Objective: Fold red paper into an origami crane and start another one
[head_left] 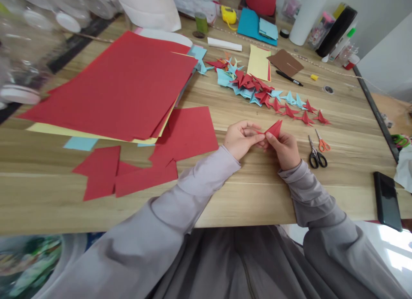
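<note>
Between my two hands is a small piece of folded red paper (274,129), its pointed end aimed up and to the right. My left hand (242,138) pinches its left end between thumb and fingers. On the other side my right hand (284,147) grips it, thumb pressed on the near face; fingers behind the paper are partly hidden. Beyond the hands lie several folded red paper cranes (289,111) and light blue paper cranes (289,98), some in a row and others heaped together.
Large red sheets (122,84) are stacked at left, with cut red pieces (193,133) nearby. Black-handled scissors (317,155) and orange scissors (322,143) lie right of my hands. A phone (387,200) rests at the right front edge. A white bottle (309,17) stands at the back.
</note>
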Demonstrator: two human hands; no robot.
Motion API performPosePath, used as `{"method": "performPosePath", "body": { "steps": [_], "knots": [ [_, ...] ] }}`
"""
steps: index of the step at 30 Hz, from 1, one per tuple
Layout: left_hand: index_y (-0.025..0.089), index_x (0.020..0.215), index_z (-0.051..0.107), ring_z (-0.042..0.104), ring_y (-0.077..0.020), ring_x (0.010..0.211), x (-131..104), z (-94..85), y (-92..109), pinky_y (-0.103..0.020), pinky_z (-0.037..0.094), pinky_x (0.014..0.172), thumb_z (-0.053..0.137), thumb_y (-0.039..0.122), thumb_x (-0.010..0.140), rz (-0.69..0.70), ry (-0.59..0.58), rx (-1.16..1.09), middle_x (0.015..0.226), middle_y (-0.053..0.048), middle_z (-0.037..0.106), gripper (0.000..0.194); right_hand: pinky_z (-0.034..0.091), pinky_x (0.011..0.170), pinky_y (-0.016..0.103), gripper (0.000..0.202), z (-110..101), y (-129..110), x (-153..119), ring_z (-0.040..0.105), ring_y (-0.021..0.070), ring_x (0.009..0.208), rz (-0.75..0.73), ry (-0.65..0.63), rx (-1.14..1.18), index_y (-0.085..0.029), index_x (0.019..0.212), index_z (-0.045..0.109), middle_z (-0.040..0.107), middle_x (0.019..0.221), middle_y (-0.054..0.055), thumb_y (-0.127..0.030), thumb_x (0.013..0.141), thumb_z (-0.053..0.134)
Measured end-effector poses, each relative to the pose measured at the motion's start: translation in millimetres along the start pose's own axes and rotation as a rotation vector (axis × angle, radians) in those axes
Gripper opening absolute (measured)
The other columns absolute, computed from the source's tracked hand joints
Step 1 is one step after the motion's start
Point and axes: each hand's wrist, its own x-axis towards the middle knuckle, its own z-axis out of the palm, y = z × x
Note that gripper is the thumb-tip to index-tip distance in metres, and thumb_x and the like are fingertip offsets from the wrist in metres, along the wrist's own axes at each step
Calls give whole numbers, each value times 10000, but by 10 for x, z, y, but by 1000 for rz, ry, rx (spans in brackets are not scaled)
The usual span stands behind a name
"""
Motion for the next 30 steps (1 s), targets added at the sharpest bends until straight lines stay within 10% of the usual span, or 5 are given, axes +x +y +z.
{"method": "performPosePath", "body": {
  "steps": [30],
  "knots": [
    [121,810,624,591,-103,451,-12,-14,8,-240,508,510,860,215,461,30,-14,64,533,15,654,432,458,479,241,352,9,12,-11,549,106,457,57,-13,80,-171,625,631,615,523,-11,-497,732,711]
  ]
}}
